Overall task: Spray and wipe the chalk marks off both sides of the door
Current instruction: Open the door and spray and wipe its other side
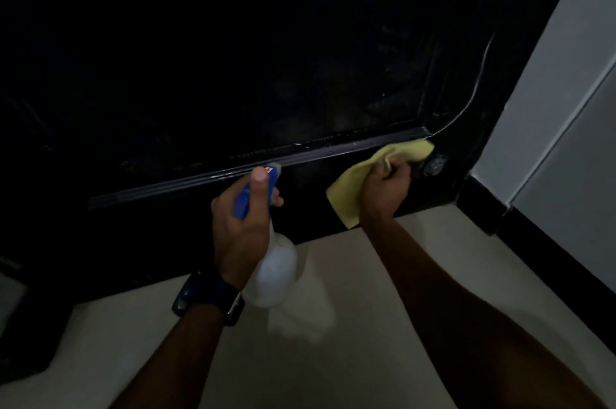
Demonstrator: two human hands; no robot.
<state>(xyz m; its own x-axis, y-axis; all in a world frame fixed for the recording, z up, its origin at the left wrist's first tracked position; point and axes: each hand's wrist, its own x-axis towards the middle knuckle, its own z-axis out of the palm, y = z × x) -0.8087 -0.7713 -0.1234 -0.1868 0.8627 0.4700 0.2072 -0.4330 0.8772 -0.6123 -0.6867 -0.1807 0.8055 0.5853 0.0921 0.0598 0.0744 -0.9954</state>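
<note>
The scene is dim, and a dark door (233, 68) fills most of the view, its lower panel edged by a glossy raised moulding (253, 168) that runs from lower left up toward the right. Any chalk marks on the surface are too faint to make out in this light.

The left hand (241, 225) grips a spray bottle (275, 267) with a white body and a blue trigger head (255, 190); the fingers curl round the neck and the thumb lies along the top, nozzle pointing at the moulding. A dark wristwatch (206, 297) sits on that wrist.

The right hand (386, 187) clutches a yellow cloth (363, 182), fingers bunched tightly into it, and presses it against the bottom rail of the door near the lower right corner of the panel. Just right of the cloth a small round metal fitting (435, 166) shows on the door.

Below lies a pale tiled floor (333, 358); at right stands a light wall (550, 108) with a black skirting (533, 242).
</note>
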